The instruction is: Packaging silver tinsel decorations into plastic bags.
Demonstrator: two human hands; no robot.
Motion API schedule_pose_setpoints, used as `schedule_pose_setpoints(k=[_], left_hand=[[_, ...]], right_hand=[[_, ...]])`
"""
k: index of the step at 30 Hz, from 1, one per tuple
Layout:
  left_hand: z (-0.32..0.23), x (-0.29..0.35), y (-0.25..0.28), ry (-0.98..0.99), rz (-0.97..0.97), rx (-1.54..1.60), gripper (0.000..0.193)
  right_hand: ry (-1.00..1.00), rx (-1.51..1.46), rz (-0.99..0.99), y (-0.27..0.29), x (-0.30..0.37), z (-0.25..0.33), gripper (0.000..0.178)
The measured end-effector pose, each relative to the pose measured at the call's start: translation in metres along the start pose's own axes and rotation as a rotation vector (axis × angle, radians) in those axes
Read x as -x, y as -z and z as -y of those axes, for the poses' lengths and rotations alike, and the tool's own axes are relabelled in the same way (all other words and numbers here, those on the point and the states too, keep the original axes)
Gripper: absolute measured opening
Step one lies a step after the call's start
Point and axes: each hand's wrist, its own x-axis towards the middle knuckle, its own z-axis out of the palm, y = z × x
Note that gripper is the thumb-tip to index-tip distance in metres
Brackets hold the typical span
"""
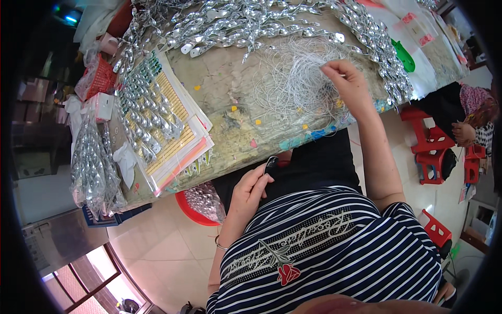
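Note:
A tangled heap of thin silvery-white strings [303, 78] lies on the worn table [225, 125]. Over the right part of the heap is my right hand [351, 89], thumb and forefinger pinched together; any strand between them is too fine to make out. My left hand [250, 192] is low before my body, just off the table's near edge, with its fingers closed around a small black object [271, 165] whose lower part is hidden. Twisted, shiny silver strips [251, 26] are piled along the far side, some with white ends.
Left of the strings, more silver twists [149, 104] rest on a yellow slatted mat [167, 107]. Plastic-wrapped twists [91, 162] hang at the table's left edge, near a red basket [97, 78]. Below is a red basin [193, 212]. Red stools [426, 138] and another person [470, 120] are at right.

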Motion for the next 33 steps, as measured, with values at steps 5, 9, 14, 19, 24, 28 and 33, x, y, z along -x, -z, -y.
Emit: schedule_pose_setpoints(k=[5,9,14,19,24,28,33], left_hand=[[0.004,-0.001,0.000,-0.022,0.006,0.007,0.033],[0.000,0.001,0.000,-0.005,0.006,0.005,0.033],[0.002,0.003,-0.002,-0.016,-0.007,0.002,0.034],[0.007,0.003,0.000,-0.026,-0.018,0.011,0.035],[-0.002,0.002,0.004,-0.003,-0.122,0.155,0.036],[-0.009,-0.003,0.005,-0.001,-0.167,0.204,0.041],[-0.010,0.000,0.004,-0.071,-0.148,0.206,0.041]], right_hand=[[-0.034,-0.215,-0.018,0.021,-0.011,0.056,0.018],[0.365,-0.439,-0.017,0.050,-0.022,0.109,0.020],[0.497,-0.614,0.127,0.035,0.007,0.142,0.021],[-0.046,-0.592,0.441,-0.021,0.044,0.096,0.014],[-0.266,-0.468,0.641,-0.056,0.092,0.082,0.016],[-0.212,-0.439,0.724,-0.071,0.104,0.074,0.025],[-0.165,-0.456,0.780,-0.077,0.108,0.076,0.031]])
